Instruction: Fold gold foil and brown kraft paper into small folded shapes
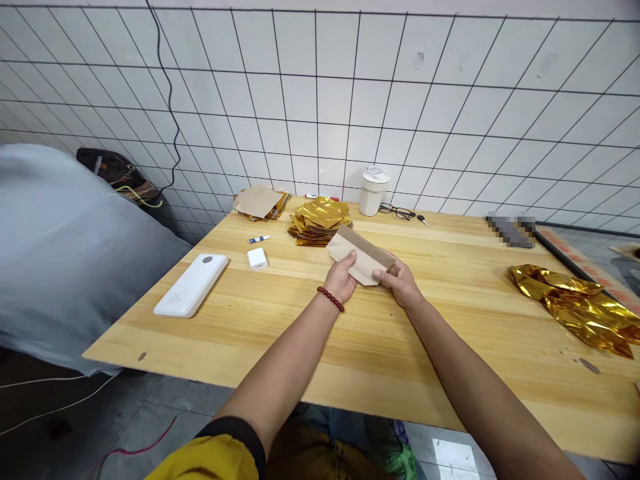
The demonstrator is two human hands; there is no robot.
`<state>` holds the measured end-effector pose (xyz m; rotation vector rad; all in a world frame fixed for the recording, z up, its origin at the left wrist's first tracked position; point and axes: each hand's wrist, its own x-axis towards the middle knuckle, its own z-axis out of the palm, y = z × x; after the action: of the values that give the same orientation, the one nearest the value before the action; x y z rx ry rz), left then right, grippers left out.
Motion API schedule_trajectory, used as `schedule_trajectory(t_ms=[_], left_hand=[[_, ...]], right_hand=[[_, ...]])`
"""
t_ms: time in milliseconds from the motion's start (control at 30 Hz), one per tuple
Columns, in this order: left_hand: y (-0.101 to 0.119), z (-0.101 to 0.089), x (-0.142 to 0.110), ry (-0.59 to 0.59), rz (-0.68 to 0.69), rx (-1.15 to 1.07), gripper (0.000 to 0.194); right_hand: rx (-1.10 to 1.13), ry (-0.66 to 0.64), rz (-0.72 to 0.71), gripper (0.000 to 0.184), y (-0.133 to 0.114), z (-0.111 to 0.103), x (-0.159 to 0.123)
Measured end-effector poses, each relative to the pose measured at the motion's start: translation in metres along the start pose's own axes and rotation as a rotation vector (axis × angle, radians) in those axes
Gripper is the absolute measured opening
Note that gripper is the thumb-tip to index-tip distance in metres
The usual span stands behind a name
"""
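Brown kraft paper [361, 257], folded into a flat piece with a raised far edge, held between both hands over the middle of a pine table [280, 333]. Left hand [341, 277] grasping the paper's left part, thumb across the top, fingers out of sight beneath; red bead bracelet [331, 299] on that wrist. Right hand [397, 283] gripping the right end, thumb on top, fingers curled under. Neither hand released, neither clenched into a fist. Just beyond the paper and close to it, a stack of gold foil pieces [319, 222]. To the left of that, near the far edge, a pile of kraft sheets [261, 202] with gold showing beneath. Crumpled gold foil sheet [575, 308] lying well off to the right, apart from the hands. Left of the hands: white power bank [191, 285], small white box [257, 258], small blue-and-white tube [259, 239]. Along the far edge: red-capped marker [321, 197], white lidded tumbler [373, 190], folded eyeglasses [397, 212], key [423, 219]. Pixelated object [511, 230] on the right, too blurred to name. Grey cloth [70, 253] bulking beside the table's left side, dark bag [117, 175] behind it. Black cable [173, 100] running down a white tiled wall [320, 100] with black grout lines. Yellow sleeve [210, 460] on the left upper arm
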<state>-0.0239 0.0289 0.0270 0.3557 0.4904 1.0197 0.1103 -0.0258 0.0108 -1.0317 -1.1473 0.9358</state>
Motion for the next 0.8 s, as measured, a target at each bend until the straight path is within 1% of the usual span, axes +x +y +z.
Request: schedule_trajectory(t_ms=[67, 167, 267, 367, 467, 567, 667, 733, 800], left_hand=[[0.002, 0.000, 0.001, 0.000, -0.010, -0.043, 0.016], [0.007, -0.001, 0.003, 0.001, -0.037, -0.110, 0.017], [0.014, -0.005, 0.005, 0.040, -0.026, -0.166, 0.022], [0.019, -0.009, 0.009, 0.053, -0.013, -0.172, 0.027], [0.021, -0.012, 0.011, 0.008, 0.012, -0.157, 0.027], [0.022, -0.012, 0.009, -0.021, 0.013, -0.147, 0.027], [0.020, -0.009, 0.004, -0.067, -0.044, -0.137, 0.028], [0.018, -0.006, 0.001, -0.111, -0.095, -0.112, 0.029], [0.016, -0.005, -0.001, -0.132, -0.119, -0.089, 0.031]], right_hand=[[0.007, 0.022, 0.034, 0.071, 0.002, 0.001, 0.001], [0.018, 0.065, 0.102, 0.069, 0.006, 0.000, 0.003], [0.039, 0.067, 0.086, 0.065, 0.005, -0.001, 0.003], [0.024, 0.006, 0.048, 0.059, 0.002, -0.001, 0.002], [-0.022, -0.077, 0.063, 0.045, 0.001, -0.002, 0.001], [-0.037, -0.083, 0.093, 0.033, 0.004, -0.004, 0.001], [-0.031, -0.051, 0.079, 0.031, 0.006, -0.004, 0.002], [-0.026, -0.037, 0.067, 0.033, 0.006, -0.004, 0.003], [-0.024, -0.035, 0.061, 0.034, 0.005, -0.003, 0.003]])
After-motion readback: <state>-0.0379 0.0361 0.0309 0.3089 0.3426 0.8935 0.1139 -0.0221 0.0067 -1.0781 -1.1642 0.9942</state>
